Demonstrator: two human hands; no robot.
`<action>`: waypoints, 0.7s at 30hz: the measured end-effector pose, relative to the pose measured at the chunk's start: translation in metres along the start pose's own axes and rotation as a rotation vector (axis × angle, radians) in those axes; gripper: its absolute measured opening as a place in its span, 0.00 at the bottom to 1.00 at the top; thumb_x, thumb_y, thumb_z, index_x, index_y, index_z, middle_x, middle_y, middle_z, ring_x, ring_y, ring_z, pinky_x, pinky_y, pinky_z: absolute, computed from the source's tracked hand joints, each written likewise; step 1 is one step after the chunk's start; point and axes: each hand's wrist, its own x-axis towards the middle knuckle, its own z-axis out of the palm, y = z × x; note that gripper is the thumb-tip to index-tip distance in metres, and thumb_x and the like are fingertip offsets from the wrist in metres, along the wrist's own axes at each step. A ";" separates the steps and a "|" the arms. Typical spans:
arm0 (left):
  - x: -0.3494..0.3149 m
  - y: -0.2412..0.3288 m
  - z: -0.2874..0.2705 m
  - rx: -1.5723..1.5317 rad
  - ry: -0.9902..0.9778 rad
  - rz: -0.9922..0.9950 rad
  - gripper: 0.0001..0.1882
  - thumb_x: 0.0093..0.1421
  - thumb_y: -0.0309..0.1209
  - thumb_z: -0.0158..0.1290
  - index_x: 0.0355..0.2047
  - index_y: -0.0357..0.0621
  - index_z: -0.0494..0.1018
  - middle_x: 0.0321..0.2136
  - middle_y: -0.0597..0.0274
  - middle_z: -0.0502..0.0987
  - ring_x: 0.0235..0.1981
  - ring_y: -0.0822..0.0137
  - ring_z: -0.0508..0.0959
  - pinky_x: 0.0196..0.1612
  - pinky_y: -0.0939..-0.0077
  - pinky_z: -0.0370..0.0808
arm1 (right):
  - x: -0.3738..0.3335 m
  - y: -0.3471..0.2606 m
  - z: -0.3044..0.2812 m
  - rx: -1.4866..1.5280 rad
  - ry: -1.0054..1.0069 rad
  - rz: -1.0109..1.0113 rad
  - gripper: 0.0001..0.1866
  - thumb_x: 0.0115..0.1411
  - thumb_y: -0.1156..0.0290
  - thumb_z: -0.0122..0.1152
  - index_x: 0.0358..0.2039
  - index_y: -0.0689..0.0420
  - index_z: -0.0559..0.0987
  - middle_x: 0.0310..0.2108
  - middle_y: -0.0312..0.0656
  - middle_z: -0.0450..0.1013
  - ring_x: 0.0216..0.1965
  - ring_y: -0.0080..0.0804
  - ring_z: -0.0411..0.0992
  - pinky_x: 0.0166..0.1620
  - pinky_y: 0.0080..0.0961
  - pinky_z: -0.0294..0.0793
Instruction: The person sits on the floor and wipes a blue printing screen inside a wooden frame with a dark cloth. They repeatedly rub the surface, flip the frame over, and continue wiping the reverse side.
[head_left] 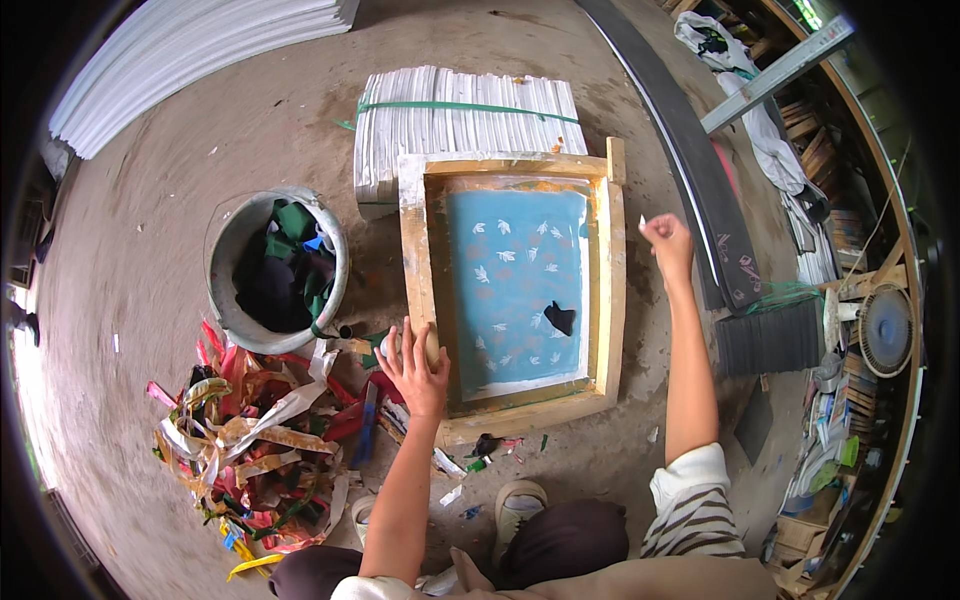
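Note:
A wooden screen-printing frame [612, 300] lies in front of me, its blue mesh [515, 270] patterned with small white leaf shapes. A ragged black scrap [560, 318] rests on the lower right of that mesh. My left hand [415, 375] lies against the frame's left side near its lower corner, fingers spread, the thumb toward the mesh. To the right of the frame, my right hand [670, 242] is raised with the fingertips closed in a pinch. A tiny white piece [642, 223] sticks out from them; its kind is too small to make out.
A strapped stack of white sheets [465, 130] stands behind the frame. Left of it are a grey bucket [340, 270] of dark scraps and a heap of torn coloured strips [260, 440]. On the right are a dark stack [765, 343], a fan [886, 330] and cluttered shelving.

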 end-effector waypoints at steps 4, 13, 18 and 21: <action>0.001 0.000 -0.002 0.013 0.001 0.010 0.32 0.49 0.31 0.60 0.57 0.53 0.67 0.62 0.60 0.64 0.65 0.53 0.58 0.68 0.49 0.47 | -0.029 0.026 -0.004 -0.062 -0.071 0.108 0.01 0.54 0.81 0.59 0.28 0.63 0.77 0.27 0.42 0.77 0.24 0.28 0.75 0.32 0.27 0.75; 0.001 -0.002 -0.005 0.046 -0.003 0.029 0.29 0.51 0.31 0.59 0.56 0.50 0.68 0.60 0.56 0.66 0.64 0.51 0.60 0.67 0.48 0.49 | -0.049 0.048 0.017 -0.438 0.081 -0.233 0.04 0.57 0.78 0.58 0.32 0.65 0.79 0.41 0.51 0.70 0.44 0.49 0.69 0.48 0.40 0.70; 0.000 0.006 -0.002 0.052 -0.036 0.029 0.29 0.52 0.28 0.59 0.56 0.48 0.67 0.60 0.56 0.66 0.65 0.50 0.58 0.67 0.53 0.51 | -0.039 0.047 0.005 -0.242 -0.015 -0.019 0.08 0.56 0.71 0.64 0.27 0.63 0.77 0.36 0.47 0.69 0.41 0.44 0.70 0.44 0.36 0.69; 0.000 0.005 -0.003 0.066 -0.034 0.034 0.29 0.52 0.28 0.58 0.56 0.47 0.67 0.60 0.56 0.66 0.65 0.50 0.58 0.67 0.53 0.52 | -0.037 0.047 -0.002 -0.250 -0.112 0.193 0.08 0.57 0.71 0.63 0.27 0.63 0.75 0.40 0.47 0.69 0.43 0.45 0.70 0.45 0.36 0.69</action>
